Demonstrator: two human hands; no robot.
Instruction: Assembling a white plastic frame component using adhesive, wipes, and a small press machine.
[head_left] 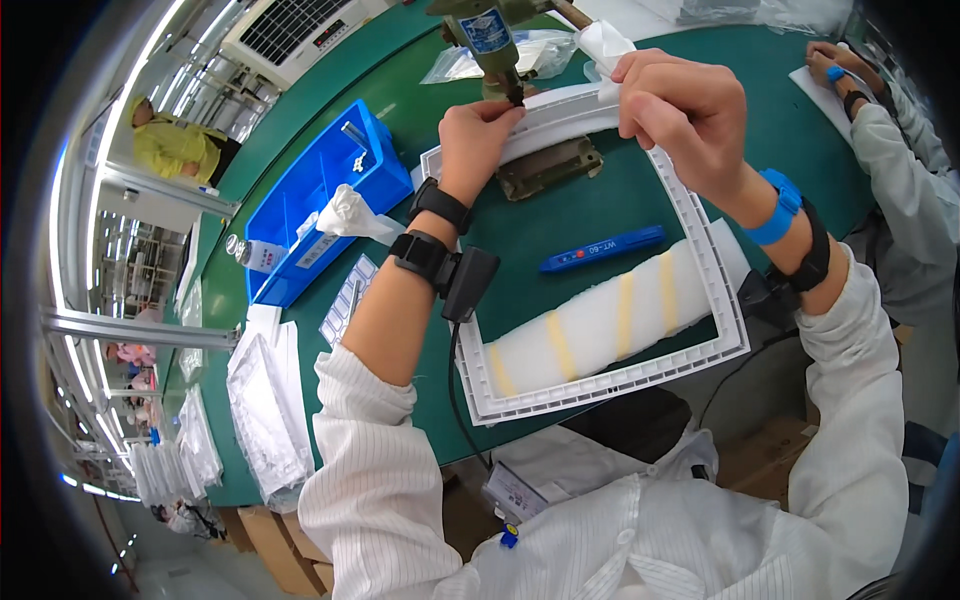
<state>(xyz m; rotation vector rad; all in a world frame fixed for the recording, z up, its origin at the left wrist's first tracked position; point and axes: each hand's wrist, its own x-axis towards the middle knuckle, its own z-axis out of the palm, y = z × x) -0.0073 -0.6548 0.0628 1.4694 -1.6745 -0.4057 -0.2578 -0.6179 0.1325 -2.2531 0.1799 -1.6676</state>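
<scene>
A white rectangular plastic frame lies around the base of a small green hand press, its far side under the press tip. My left hand is closed in a pinch at that tip, against the frame's far edge; whatever sits between the fingers is too small to make out. My right hand is curled around the press lever's white-wrapped handle. Inside the frame are a dark metal block, a blue pen-shaped tool and a white padded roll with yellow stripes.
To the left stands a blue divided bin with a small bottle and crumpled white wrap. Plastic bags lie at the green table's left edge. Another person's hands rest at the far right. A cable hangs from my left wrist device.
</scene>
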